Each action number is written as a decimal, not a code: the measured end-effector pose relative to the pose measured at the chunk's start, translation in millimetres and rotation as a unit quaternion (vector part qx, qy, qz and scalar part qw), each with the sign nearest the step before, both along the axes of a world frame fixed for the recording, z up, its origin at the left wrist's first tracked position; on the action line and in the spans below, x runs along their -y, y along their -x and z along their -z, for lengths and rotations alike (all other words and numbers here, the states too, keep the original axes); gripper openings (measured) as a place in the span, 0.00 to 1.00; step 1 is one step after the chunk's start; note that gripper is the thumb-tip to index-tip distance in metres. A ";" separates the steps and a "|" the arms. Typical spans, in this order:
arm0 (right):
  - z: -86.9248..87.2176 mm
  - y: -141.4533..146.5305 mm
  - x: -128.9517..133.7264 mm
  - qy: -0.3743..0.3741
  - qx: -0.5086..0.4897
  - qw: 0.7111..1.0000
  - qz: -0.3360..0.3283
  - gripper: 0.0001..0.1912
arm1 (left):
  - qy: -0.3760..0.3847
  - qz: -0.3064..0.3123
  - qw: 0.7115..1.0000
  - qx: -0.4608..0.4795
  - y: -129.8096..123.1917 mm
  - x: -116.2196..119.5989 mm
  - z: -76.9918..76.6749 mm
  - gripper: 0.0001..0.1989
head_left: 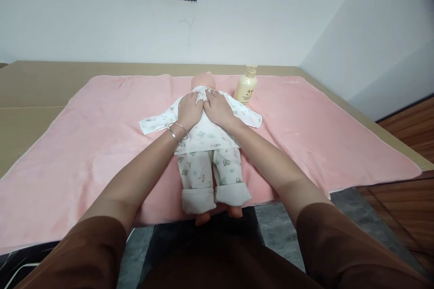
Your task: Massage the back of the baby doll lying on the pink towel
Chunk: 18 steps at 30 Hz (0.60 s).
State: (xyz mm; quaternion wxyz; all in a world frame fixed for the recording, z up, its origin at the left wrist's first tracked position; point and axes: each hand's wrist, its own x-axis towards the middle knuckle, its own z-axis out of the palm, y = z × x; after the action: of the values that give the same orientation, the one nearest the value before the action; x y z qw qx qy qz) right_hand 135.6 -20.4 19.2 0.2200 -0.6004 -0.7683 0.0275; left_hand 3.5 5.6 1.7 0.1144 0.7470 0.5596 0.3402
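Note:
A baby doll (pixel 210 137) in a white printed top and trousers with rolled cuffs lies on a pink blanket (pixel 115 112), its head toward the wall and its feet at the near edge. The head looks smooth, with no face showing. My left hand (pixel 190 109), with a silver bangle at the wrist, lies flat on the left of the doll's upper body. Beside it my right hand (pixel 217 107) rests on the right side, the thumbs close together. Both hands have their fingers extended over the cloth and hold nothing.
Behind the doll's right-hand sleeve stands a pale yellow pump bottle (pixel 246 86). The blanket covers much of a tan table (pixel 30 85) against a white wall. Wooden panels (pixel 413 130) are at the right, and a white cable (pixel 20 271) shows at the lower left.

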 end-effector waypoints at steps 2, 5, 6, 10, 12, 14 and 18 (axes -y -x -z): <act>-2.2 -0.2 0.2 0.004 -0.001 1.000 0.001 0.30 | -0.001 -0.001 1.000 0.010 -0.1 0.7 -0.2 0.26; -7.6 -3.3 0.2 0.013 -0.007 1.000 -0.014 0.28 | 0.000 -0.003 1.000 0.018 -0.2 0.9 0.2 0.25; -9.6 -4.9 0.3 0.018 -0.012 0.999 -0.025 0.26 | -0.001 -0.002 1.000 0.020 -0.1 0.5 0.8 0.24; -14.5 -9.8 0.8 0.026 -0.037 0.997 -0.062 0.22 | -0.014 0.008 0.999 0.033 0.3 -3.2 6.0 0.23; -14.0 -9.7 0.8 0.019 -0.039 0.997 -0.060 0.22 | -0.017 0.013 0.999 0.039 0.5 -4.8 8.5 0.23; -12.4 -8.5 0.3 0.016 -0.033 0.998 -0.050 0.22 | -0.014 0.014 0.999 0.042 0.7 -5.4 9.9 0.23; -7.0 -5.3 -2.3 0.016 -0.031 0.998 -0.046 0.23 | -0.009 0.012 0.999 0.037 1.4 -4.2 9.8 0.23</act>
State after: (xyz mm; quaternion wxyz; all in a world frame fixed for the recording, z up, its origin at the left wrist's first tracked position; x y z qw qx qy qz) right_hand 140.8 -18.1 26.2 0.2331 -0.5663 -0.7876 0.0685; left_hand 2.1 9.8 -8.1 0.1320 0.7416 0.5429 0.3715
